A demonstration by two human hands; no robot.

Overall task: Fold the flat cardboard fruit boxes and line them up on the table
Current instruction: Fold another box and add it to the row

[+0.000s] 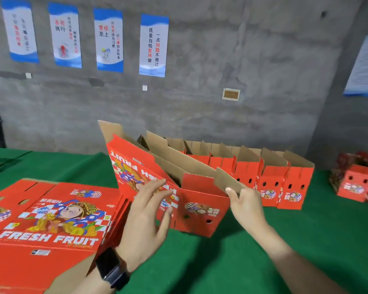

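A red fruit box (198, 209), opened up and tilted, stands on the green table (306, 240) in the middle of the view. My right hand (245, 205) pinches its brown top flap (227, 181) at the near right corner. My left hand (149, 215), a dark watch on the wrist, has straight spread fingers against the box's printed long side. Behind it a row of several folded red boxes (285, 181) runs to the right, flaps up. A stack of flat red boxes (49, 221) printed FRESH FRUIT lies at the left.
A grey concrete wall (221, 102) with several posters rises right behind the table. More red boxes and dark red packaging (357, 185) sit at the far right edge. Green cloth shows in front of and to the right of the held box.
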